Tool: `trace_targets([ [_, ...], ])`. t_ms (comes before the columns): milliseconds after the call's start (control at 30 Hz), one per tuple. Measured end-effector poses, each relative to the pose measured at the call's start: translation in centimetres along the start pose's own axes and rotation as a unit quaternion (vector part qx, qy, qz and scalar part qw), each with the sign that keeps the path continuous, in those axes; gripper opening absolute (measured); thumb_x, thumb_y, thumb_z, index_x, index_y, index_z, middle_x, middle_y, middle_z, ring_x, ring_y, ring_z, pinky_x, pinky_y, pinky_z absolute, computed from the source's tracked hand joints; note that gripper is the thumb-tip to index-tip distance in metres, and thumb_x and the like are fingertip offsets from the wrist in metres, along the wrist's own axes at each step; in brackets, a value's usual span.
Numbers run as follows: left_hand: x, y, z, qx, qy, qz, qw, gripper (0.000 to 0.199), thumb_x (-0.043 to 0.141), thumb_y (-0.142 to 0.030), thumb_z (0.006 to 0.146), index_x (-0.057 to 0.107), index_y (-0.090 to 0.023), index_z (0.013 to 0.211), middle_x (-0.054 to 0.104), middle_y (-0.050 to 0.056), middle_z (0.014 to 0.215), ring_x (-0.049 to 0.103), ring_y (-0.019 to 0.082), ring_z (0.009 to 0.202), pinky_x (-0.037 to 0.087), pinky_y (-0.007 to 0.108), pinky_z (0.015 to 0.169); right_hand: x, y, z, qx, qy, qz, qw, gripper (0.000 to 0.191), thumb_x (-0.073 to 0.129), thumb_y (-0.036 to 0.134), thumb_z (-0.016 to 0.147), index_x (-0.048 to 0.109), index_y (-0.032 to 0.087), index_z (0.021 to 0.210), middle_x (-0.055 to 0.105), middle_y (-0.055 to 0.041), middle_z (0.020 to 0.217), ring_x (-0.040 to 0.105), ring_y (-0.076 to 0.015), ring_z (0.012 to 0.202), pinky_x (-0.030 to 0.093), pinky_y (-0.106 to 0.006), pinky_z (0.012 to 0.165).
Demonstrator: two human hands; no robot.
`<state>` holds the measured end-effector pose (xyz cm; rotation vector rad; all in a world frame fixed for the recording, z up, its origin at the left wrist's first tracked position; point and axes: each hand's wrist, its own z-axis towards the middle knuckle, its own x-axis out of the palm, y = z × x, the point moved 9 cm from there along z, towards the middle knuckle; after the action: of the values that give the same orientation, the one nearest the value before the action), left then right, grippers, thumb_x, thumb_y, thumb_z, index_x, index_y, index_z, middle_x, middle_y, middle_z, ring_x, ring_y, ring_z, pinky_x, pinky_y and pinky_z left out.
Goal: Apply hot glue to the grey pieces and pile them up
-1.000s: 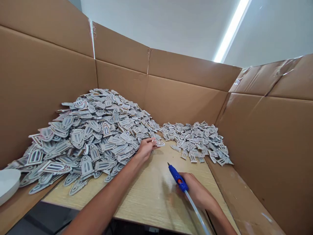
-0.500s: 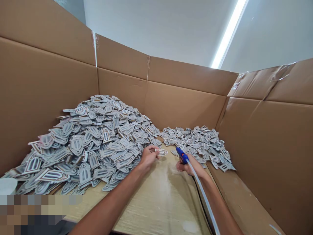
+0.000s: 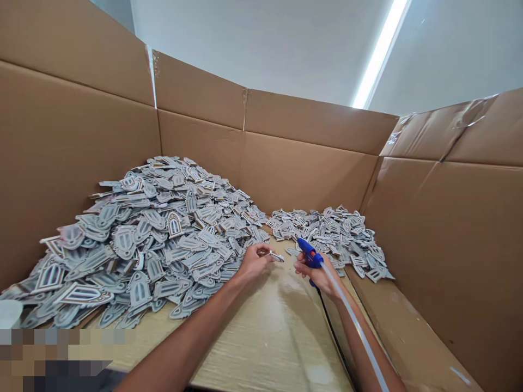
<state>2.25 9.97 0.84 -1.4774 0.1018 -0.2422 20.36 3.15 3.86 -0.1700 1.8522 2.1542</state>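
Pinched in the fingers of my left hand point(image 3: 255, 261) is a small arched window-shaped piece point(image 3: 278, 257), turned nearly edge-on above the table. My right hand point(image 3: 316, 273) grips a blue hot glue gun point(image 3: 309, 253) with its nozzle pointing up and to the left, apart from the piece. A long clear glue stick point(image 3: 347, 311) runs out of the gun's back along my right forearm. The gun's black cord point(image 3: 330, 326) hangs down below it. To my left rises a big heap of similar grey-white window pieces point(image 3: 163, 245).
A smaller pile of such pieces point(image 3: 339, 234) lies at the back right. Cardboard walls point(image 3: 310, 169) surround the wooden tabletop point(image 3: 245, 343). At the far left stands part of a white container point(image 3: 10, 314). A cardboard strip point(image 3: 404, 321) lies along the right side.
The piece in my left hand has turned from showing its face to nearly edge-on. My right hand has tilted the glue gun, showing more of its side and moving slightly right.
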Motion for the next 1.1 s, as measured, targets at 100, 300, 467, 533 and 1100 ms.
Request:
trace_targets([
  [100,0.5,-0.5,0.0,0.019,0.025,0.028,0.999,0.01,0.073,-0.013,0.061,0.069,-0.016,0.069,0.068,0.002,0.069,0.06,0.014,0.063,0.043,0.024,0.06,0.0,0.2,0.0,-0.012,-0.012,-0.003,1.0,0.041,0.083,0.052,0.059,0.063,0.02,0.076,0.064,-0.0001,0.064,0.061,-0.0167,0.06,0.046,-0.028,0.056],
  [300,1.3,-1.7,-0.5,0.093,0.066,0.022,0.993,0.009,0.07,-0.014,0.065,0.066,-0.016,0.072,0.069,0.004,0.08,0.065,0.016,0.077,0.051,0.026,0.074,-0.6,-0.1,0.1,-0.006,-0.055,0.014,0.998,0.044,0.083,0.054,0.057,0.065,0.021,0.079,0.063,0.0,0.065,0.058,-0.0157,0.058,0.044,-0.027,0.053],
  [467,1.4,-3.0,-1.2,0.146,0.071,0.036,0.986,0.022,0.066,-0.006,0.065,0.064,-0.017,0.083,0.068,0.004,0.091,0.066,0.017,0.092,0.054,0.028,0.082,-1.8,-0.8,0.0,0.016,-0.109,0.08,0.991,0.051,0.086,0.055,0.05,0.063,0.02,0.08,0.06,0.0018,0.064,0.055,-0.0137,0.056,0.039,-0.025,0.05],
  [533,1.4,-3.2,-1.4,0.156,0.066,0.058,0.984,0.021,0.067,-0.007,0.066,0.065,-0.017,0.085,0.069,0.005,0.093,0.066,0.017,0.092,0.054,0.027,0.08,-2.1,-1.0,-0.1,0.031,-0.11,0.1,0.988,0.053,0.087,0.054,0.049,0.062,0.02,0.08,0.059,0.0027,0.063,0.052,-0.0118,0.054,0.037,-0.024,0.049],
  [1100,1.8,0.5,-3.6,-0.14,0.311,0.167,0.925,0.026,0.083,-0.033,0.068,0.066,-0.017,0.057,0.052,-0.001,0.047,0.044,0.011,0.042,0.034,0.027,0.044,-4.3,-3.2,-0.2,0.105,-0.154,0.121,0.975,0.055,0.09,0.05,0.042,0.068,0.019,0.082,0.061,0.0001,0.061,0.045,-0.0104,0.047,0.032,-0.024,0.044],
])
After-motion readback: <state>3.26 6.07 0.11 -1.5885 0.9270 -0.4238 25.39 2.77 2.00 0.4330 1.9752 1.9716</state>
